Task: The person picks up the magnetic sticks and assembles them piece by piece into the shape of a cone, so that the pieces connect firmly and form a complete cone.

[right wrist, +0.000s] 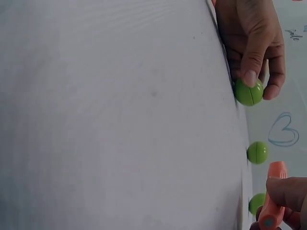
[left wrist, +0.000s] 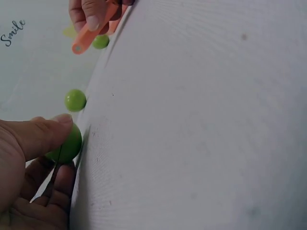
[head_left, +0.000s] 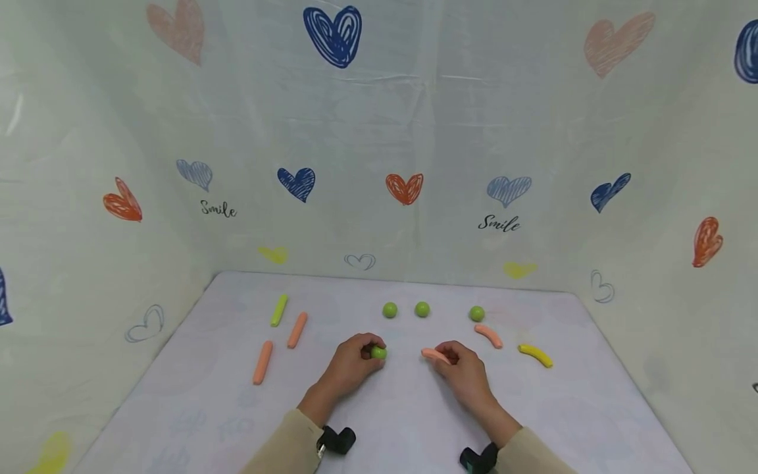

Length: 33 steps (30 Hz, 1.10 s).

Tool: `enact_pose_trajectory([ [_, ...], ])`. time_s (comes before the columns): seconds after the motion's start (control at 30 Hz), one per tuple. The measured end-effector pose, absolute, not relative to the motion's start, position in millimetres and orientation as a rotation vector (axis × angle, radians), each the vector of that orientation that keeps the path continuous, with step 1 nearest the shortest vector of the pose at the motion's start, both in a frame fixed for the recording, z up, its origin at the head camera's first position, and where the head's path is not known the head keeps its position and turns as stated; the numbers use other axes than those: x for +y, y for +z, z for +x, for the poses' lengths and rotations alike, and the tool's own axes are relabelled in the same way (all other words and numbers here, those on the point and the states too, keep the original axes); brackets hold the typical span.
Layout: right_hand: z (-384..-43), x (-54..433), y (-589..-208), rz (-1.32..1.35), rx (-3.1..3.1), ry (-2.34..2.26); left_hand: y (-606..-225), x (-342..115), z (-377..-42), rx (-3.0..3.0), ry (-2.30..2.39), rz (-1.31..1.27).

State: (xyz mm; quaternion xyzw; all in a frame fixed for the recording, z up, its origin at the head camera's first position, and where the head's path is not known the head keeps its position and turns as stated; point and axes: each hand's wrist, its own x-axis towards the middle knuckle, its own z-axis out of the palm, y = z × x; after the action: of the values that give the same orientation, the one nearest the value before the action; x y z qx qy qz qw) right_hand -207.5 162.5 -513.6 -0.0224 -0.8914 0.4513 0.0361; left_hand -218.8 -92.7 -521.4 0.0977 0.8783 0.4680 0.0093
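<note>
While left hand (head_left: 349,366) pinches green ball (head_left: 379,353) and right hand (head_left: 469,379) pink stick (head_left: 433,354), positioning appears in hand, the next move likely calling for steady release between them.

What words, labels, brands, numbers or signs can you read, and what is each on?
"Smile": black script on the white heart-printed backdrop sheet, left in the head view.
"Smile": same sheet, right in the head view.
"Smile": same sheet, tilted in the left wrist view, perhaps a repeat.
Too small or blurred: the script on the sheet in the right wrist view; faint marks on the white tabletop.
Glossy green balls: none readable.
</note>
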Motion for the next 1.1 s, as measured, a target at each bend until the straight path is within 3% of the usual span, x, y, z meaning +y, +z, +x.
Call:
enact_pose_trajectory([
  [0.43,-206.9,130.7,-518.2,0.047,-2.724,1.434,-526.4,-79.0,-213.4,2.642,1.52,0.377],
  [1.1,-201.5,128.3,-518.0,0.099,-2.781,1.393,-520.9,-72.7,-211.6,2.706,1.499,0.377],
])
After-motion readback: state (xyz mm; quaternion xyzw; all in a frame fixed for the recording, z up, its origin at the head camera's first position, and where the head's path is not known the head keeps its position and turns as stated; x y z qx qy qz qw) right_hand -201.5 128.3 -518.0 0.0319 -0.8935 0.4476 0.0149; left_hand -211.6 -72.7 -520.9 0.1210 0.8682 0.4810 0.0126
